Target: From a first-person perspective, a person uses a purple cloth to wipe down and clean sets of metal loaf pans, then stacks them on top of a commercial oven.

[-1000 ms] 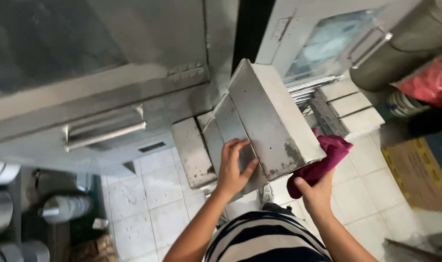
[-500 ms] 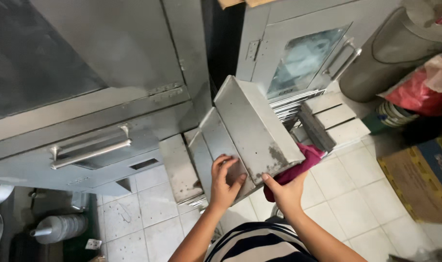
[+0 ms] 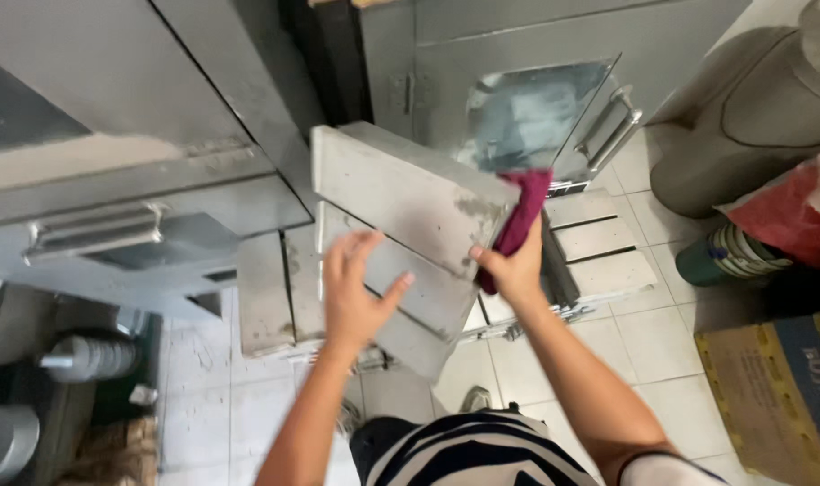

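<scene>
A grey rectangular metal pan point(image 3: 401, 193) is held tilted in front of me, its stained side facing up. My left hand point(image 3: 356, 292) rests flat against its lower face, fingers spread and blurred. My right hand point(image 3: 515, 265) grips the pan's right corner together with a magenta cloth point(image 3: 525, 214) that is pressed to the edge. My striped shirt shows at the bottom.
Steel oven cabinets with a handle point(image 3: 95, 229) stand left and behind, one with a glass door point(image 3: 536, 117). More pans and trays point(image 3: 599, 238) lie on the white tiled floor. A grey cylinder point(image 3: 752, 117), a red bag point(image 3: 792, 216) and a cardboard box point(image 3: 779, 387) stand right.
The pan has turned flatter and swung left. My right hand with the cloth has risen to the pan's right corner. My left hand has opened out against the underside.
</scene>
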